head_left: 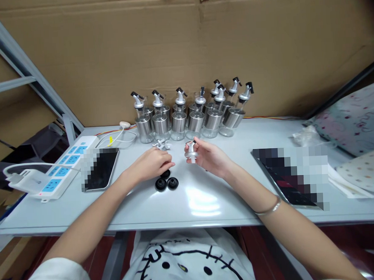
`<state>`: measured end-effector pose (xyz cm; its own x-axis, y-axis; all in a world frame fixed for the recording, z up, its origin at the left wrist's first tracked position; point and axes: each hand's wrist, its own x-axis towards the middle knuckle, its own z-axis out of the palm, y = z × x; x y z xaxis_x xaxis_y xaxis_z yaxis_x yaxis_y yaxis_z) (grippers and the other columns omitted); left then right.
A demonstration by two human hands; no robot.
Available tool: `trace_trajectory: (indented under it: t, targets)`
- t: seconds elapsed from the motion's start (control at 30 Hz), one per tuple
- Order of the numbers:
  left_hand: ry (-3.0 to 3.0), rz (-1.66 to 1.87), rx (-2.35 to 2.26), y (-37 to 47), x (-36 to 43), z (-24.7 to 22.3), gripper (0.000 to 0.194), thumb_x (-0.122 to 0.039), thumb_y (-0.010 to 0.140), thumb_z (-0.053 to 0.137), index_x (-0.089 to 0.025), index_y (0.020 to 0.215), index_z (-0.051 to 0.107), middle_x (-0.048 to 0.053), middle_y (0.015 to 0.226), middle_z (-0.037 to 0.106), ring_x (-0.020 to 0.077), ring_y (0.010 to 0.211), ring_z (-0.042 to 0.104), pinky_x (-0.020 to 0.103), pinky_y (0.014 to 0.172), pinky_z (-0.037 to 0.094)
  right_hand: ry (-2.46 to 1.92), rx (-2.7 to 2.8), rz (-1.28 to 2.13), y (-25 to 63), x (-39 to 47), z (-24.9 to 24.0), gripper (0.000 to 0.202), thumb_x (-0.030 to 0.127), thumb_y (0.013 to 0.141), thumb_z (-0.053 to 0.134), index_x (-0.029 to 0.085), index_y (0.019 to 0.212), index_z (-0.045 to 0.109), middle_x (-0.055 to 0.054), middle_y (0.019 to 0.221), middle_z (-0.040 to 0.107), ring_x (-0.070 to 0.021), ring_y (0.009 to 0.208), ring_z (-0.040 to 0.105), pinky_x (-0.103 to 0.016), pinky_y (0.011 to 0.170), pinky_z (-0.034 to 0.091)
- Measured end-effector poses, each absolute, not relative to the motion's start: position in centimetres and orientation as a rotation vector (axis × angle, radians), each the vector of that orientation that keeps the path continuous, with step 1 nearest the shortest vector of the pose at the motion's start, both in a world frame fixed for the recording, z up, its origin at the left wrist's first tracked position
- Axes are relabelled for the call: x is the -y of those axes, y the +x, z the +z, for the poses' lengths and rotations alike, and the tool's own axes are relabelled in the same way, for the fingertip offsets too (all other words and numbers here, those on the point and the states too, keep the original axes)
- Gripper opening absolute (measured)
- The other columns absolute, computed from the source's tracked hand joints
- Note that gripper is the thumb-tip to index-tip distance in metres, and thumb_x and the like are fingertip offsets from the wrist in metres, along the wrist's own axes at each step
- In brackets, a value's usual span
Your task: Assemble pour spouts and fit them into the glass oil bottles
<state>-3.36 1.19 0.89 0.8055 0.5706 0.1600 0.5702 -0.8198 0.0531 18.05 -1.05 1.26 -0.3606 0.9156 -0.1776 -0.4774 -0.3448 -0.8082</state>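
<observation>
My right hand (213, 156) holds a silver pourer spout (192, 151) upright between thumb and fingers, its narrow white stem pointing down. My left hand (153, 163) is closed, fingers curled together just above a small group of round black stoppers (161, 184). Whether anything is pinched in it is hidden. One stopper (165, 174) lies directly beneath its fingertips. Behind the left hand lie several loose silver spout parts (161, 145). Farther back stand rows of glass oil bottles with steel sleeves (196, 122), several of them fitted with silver spouts with black flip caps.
A white power strip (69, 168) with a plugged-in charger (29, 182) and a phone (106, 168) lie at the left. To the right are a dark tablet-like device (284, 177), crumpled plastic (306, 137) and patterned cloth. Cardboard (170, 45) backs the table.
</observation>
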Motion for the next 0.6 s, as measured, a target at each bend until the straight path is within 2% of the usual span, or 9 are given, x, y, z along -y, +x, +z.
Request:
trace_trajectory:
  t: [0.27,0.5,0.6]
  targets:
    - [2.997,0.266,-0.846,-3.18,-0.83,0.85,0.030,-0.030,0.093,0.053,-0.016,0.066,0.057,0.001,0.067,0.062,0.0144,0.062,0.057,0.027,0.067,0.036,-0.818,0.854,1.847,18.03,1.04,1.05,0.033,0.039,0.083,0.063,0.019,0.057,0.059,-0.002,0.074,0.062,-0.0131,0.068,0.056,-0.026,0.062,0.045]
    - [2.955,0.300,-0.932,-3.06,-0.87,0.93,0.028,-0.027,0.091,0.056,-0.015,0.066,0.057,0.001,0.065,0.061,0.0140,0.060,0.054,0.027,0.066,0.036,-0.881,0.888,1.805,18.04,0.80,0.70,0.034,0.043,0.077,0.069,0.018,0.055,0.060,-0.001,0.073,0.063,-0.0118,0.068,0.058,-0.025,0.066,0.047]
    - [2.843,0.297,-0.915,-3.22,-0.86,1.07,0.027,-0.030,0.088,0.060,-0.016,0.065,0.056,-0.002,0.061,0.059,0.0119,0.056,0.051,0.024,0.060,0.034,-0.879,0.884,1.818,18.09,0.75,0.56,0.034,0.042,0.077,0.069,0.017,0.055,0.059,-0.001,0.073,0.064,-0.0122,0.068,0.059,-0.026,0.067,0.048]
